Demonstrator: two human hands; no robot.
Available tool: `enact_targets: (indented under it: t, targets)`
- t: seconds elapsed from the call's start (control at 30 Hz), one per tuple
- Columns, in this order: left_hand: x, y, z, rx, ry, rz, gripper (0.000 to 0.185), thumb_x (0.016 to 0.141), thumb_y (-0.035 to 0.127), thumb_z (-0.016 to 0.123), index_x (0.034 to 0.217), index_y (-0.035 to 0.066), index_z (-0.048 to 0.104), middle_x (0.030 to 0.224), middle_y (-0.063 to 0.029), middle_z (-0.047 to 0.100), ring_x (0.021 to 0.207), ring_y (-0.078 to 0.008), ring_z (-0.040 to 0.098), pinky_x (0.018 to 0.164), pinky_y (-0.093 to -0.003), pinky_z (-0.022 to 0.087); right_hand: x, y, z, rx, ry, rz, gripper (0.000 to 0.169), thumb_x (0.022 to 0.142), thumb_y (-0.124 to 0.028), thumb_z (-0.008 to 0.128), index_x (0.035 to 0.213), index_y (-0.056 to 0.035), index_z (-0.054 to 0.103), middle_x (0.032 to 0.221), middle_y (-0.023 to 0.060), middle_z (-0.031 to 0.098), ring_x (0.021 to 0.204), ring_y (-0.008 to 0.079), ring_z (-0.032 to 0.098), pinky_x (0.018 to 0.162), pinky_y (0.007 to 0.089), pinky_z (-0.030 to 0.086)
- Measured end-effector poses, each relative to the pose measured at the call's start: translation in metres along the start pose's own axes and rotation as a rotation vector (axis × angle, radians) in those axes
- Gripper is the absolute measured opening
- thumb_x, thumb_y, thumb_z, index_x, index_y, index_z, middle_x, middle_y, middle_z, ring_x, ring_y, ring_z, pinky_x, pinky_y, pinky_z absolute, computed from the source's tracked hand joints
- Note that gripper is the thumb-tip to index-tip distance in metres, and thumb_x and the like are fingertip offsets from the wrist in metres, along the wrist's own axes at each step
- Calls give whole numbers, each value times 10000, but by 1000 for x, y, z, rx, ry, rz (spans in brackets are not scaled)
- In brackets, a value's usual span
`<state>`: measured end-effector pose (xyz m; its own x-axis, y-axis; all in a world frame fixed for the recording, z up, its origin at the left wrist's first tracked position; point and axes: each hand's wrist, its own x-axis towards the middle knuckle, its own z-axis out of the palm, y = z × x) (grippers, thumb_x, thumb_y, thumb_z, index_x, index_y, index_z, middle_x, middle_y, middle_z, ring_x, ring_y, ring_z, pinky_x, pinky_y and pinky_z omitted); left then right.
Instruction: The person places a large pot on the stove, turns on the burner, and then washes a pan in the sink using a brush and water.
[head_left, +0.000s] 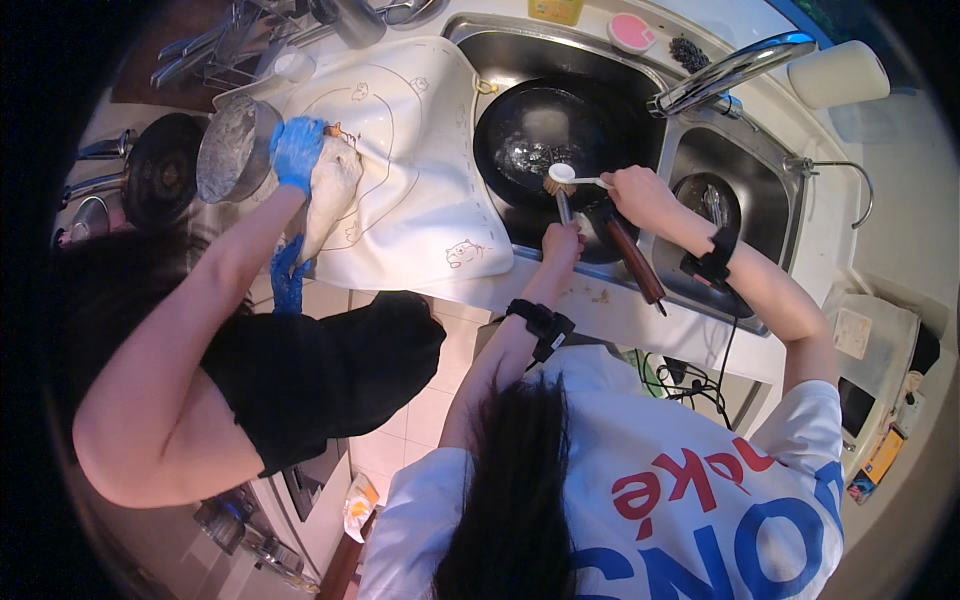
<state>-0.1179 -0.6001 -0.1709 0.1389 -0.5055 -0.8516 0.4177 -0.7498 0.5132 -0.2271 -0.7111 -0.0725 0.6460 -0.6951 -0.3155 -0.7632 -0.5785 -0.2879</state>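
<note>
Over the left sink basin, my left hand (562, 244) grips the metal handle of a scrubbing brush (559, 187), bristles pointing away from me. My right hand (637, 196) holds a small white spoon (562, 174) by its thin handle. The spoon's round head is at the brush's bristles. Beneath them lies a dark wok (525, 127), its inside wet and shiny. A brown wooden handle (634, 259) sticks out over the sink's near edge, close to my hands. Whether it belongs to the wok cannot be told. Both my wrists wear black bands.
At left, a co-worker's blue-gloved hand (296, 150) is on dough (334, 184) over a white mat (450, 202), beside a floury metal bowl (232, 150). A chrome faucet (735, 71) reaches over the sink. The right basin holds a dark bowl (694, 191). A cable (727, 360) hangs by my right arm.
</note>
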Motion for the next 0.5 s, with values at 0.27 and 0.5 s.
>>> enact_targets:
  t: [0.27, 0.5]
  targets:
    - [-5, 9, 0, 16, -97, -5, 183, 895, 203, 438, 845, 42, 508, 721, -83, 616, 511, -96, 430, 449, -244, 336, 58, 18, 46, -145, 164, 119, 122, 748, -76, 530, 774, -16, 634, 734, 172, 627, 688, 316, 633, 598, 392, 519]
    - [-15, 2, -15, 429, 272, 399, 187, 833, 161, 504, 874, -19, 538, 748, -134, 639, 745, -280, 592, 664, -381, 445, 28, 44, 8, -52, 288, 199, 238, 826, -164, 488, 1024, -106, 606, 782, 142, 620, 728, 311, 611, 626, 421, 499]
